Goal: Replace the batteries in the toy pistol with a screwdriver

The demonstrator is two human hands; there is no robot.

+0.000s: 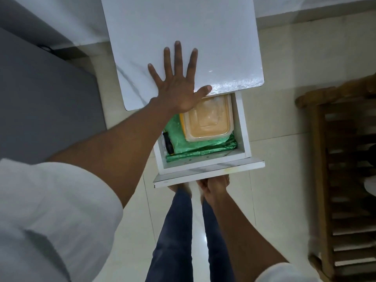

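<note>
left hand (179, 82): one, flat on the white cabinet top (183, 27), all five fingers spread straight, holding nothing. right hand (213, 187): one, under the front panel of the open drawer (242, 127), fingers curled up behind the panel edge; whether they grip a handle cannot be told. left forearm crosses the drawer's left part and hides what lies there. drawer contents, counted: one screwdriver (168, 143), black handle with yellow end, lying along the left wall; one clear lidded container (207, 117) with orange tint, toward the back; one green sheet (203, 148) beneath both. toy pistol: not visible. surroundings: one wooden slatted rack (343, 180) at the right, one grey surface (40, 98) at the left, pale tiled floor (274, 159).
</note>
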